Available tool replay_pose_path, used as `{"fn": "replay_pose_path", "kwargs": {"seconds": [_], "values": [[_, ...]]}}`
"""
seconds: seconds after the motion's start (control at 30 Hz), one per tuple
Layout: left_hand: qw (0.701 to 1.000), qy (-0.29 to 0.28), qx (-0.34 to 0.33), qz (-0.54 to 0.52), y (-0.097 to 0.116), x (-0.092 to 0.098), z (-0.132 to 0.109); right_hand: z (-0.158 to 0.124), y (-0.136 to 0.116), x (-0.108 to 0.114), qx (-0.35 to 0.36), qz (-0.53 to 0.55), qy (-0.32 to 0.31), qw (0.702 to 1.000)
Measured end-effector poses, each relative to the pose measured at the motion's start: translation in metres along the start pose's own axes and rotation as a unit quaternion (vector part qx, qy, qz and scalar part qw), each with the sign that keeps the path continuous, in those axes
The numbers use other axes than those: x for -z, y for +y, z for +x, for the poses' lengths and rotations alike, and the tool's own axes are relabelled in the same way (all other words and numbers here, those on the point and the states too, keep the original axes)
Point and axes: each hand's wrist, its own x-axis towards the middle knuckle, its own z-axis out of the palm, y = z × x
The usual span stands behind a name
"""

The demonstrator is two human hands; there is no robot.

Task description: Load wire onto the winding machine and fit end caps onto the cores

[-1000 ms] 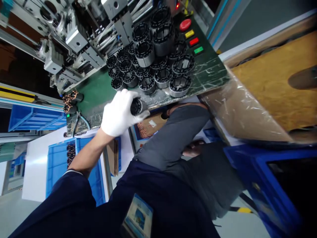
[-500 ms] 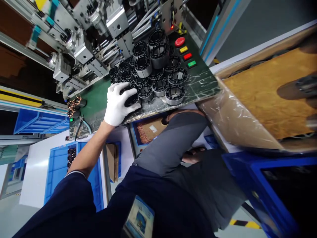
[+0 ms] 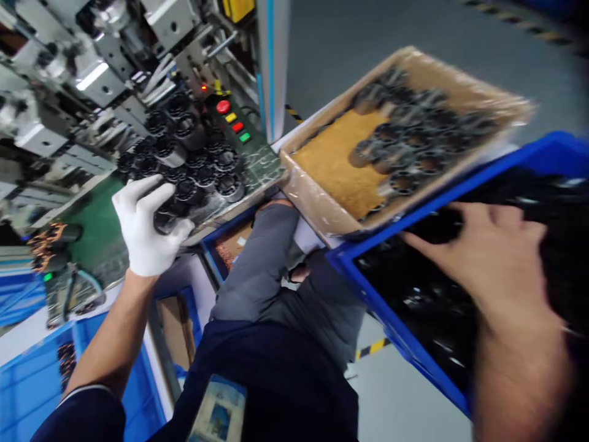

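My left hand (image 3: 145,224), in a white glove, curls its fingers and thumb around a ring-shaped motor core (image 3: 168,218) at the near edge of the green bench. Beside it crowd several more grey metal cores with black toothed ends (image 3: 170,150), some stacked on others. On the right, my bare right hand (image 3: 497,252) reaches over a blue bin (image 3: 400,331) of shiny black parts (image 3: 423,294). Its thumb and fingers arch about a dark round shape, but motion blur hides whether they grip it.
A plastic-lined cardboard box (image 3: 322,199) with several cores stands between bench and bin. Machine fixtures (image 3: 99,83) line the bench's back, near coloured buttons (image 3: 234,123). Copper-wound parts (image 3: 50,245) and pliers (image 3: 85,285) lie at left. My legs (image 3: 262,264) are below the bench.
The view has swung right, bringing the cardboard box and blue bin further in. My right hand has come into view over the bin. My left hand stays around the core.
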Motion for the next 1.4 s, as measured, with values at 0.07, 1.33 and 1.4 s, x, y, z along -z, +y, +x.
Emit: {"fn": "replay_pose_path", "kwargs": {"seconds": [0.07,1.33,1.4], "values": [[0.998,-0.004,-0.023,-0.058,0.036,-0.011,0.016,0.0,0.005,0.007,-0.019,-0.026,-0.045,0.998],[0.425,-0.337,0.341,-0.768,0.188,-0.103,0.038,-0.007,0.044,0.017,0.167,0.229,-0.161,0.945],[0.364,-0.348,0.399,-0.766,0.185,-0.081,-0.006,-0.009,0.043,0.02,0.164,0.241,-0.18,0.939]]}}
